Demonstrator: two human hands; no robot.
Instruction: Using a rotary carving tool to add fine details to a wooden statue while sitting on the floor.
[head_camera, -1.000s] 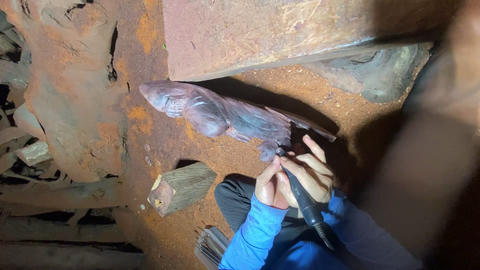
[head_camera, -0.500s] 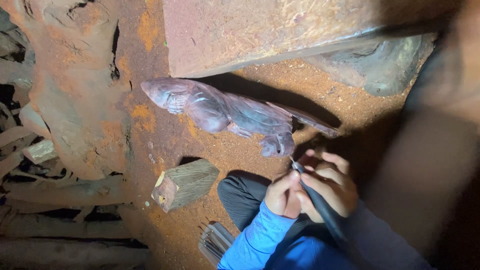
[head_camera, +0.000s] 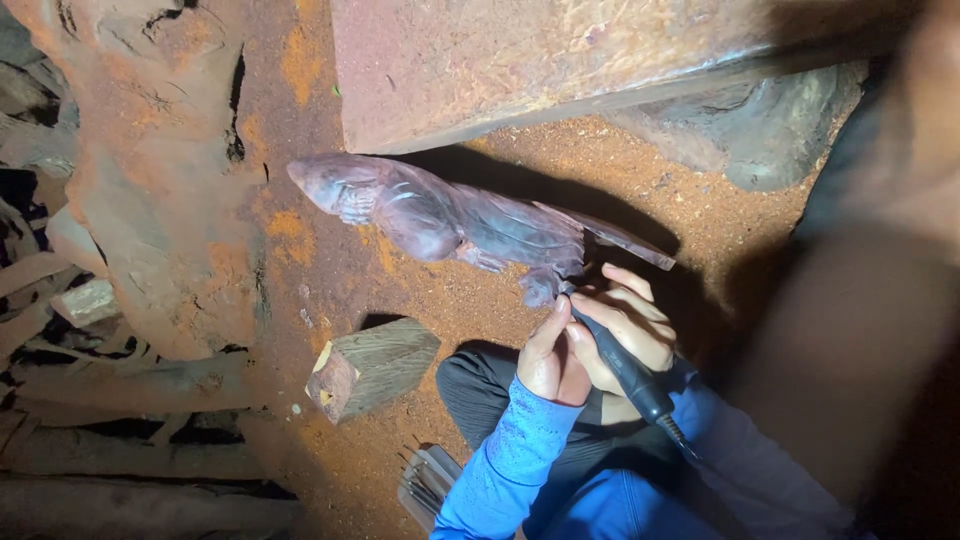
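A dark, purplish wooden animal carving (head_camera: 450, 215) lies on orange sawdust ground, head to the left. My right hand (head_camera: 630, 320) grips a black pen-shaped rotary tool (head_camera: 625, 370), whose tip touches the carving's hind foot (head_camera: 540, 288). My left hand (head_camera: 548, 358), in a blue sleeve, presses against the right hand, its thumb lying along the tool's front end. A cable leaves the back of the tool toward my lap.
A cut wood block (head_camera: 370, 365) lies left of my knee. A big reddish timber slab (head_camera: 560, 60) overhangs the carving, with a dark lump of wood (head_camera: 760, 140) at the right. Rough carved logs (head_camera: 160, 200) fill the left. Several thin tools (head_camera: 430, 480) lie by my leg.
Half a second ago both hands sat a little lower and to the right, with the tool tip off the carving. They have moved up and left, back to the hind foot.
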